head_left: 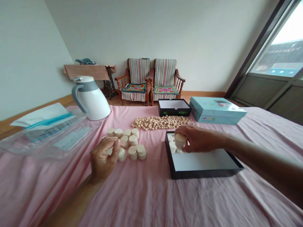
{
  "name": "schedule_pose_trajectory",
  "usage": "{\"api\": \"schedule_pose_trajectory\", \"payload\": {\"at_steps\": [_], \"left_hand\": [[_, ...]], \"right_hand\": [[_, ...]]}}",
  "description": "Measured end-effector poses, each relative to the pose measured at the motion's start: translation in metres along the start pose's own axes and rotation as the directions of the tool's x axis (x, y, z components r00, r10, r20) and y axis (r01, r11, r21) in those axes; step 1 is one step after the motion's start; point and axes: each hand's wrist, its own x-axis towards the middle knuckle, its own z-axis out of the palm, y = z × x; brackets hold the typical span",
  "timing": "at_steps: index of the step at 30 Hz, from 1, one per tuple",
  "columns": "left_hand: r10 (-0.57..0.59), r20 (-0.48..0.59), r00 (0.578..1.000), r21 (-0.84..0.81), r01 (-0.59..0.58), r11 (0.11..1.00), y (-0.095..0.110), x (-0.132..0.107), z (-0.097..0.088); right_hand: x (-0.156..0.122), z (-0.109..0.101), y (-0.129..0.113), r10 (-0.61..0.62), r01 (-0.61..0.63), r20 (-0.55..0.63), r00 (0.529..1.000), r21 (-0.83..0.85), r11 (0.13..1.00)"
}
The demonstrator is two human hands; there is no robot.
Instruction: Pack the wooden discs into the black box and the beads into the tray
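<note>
While leaving open room behind near wall of black tray (205, 174), curling left hand (104, 157) at 11 o'clock beside pale disc stacks (133, 152); cannot tell whether pinching any. At 1 o'clock, pinching disc pile (180, 138) between thumb and fingers of right hand (199, 138), over tray's 10 o'clock corner. Likely weighing little, feeling stiff, risking sliding apart; suiting grip around sides. Beyond, facing tan pieces (161, 123) at 12 o'clock.

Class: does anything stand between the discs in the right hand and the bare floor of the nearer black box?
Nothing visible does. The right hand holds the discs near the far left corner of the nearer black box; other stacks stand left of them, not toward the bare floor.
</note>
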Motion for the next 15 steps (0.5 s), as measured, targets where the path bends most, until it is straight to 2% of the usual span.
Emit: {"api": "schedule_pose_trajectory", "payload": {"at_steps": [3,6,11,15], "left_hand": [[0.019,0.001,1.0,0.016,-0.019,1.0,-0.001,-0.001,0.002],[0.046,0.006,0.999,0.017,-0.046,0.999,-0.001,-0.001,0.005],[0.059,0.01,0.998,0.014,-0.059,0.998,-0.002,-0.002,0.008],[0.051,0.024,0.998,0.021,-0.051,0.998,-0.004,-0.003,0.009]], "right_hand": [[-0.025,0.011,0.01,0.025,-0.025,0.036,0.999,0.022,0.999],[-0.035,0.021,0.02,0.037,-0.037,0.043,0.998,-0.014,0.999],[-0.031,0.027,0.029,0.026,-0.028,0.129,0.991,0.01,1.0],[-0.027,0.029,0.026,-0.072,0.064,0.177,0.982,0.049,0.997]]}}
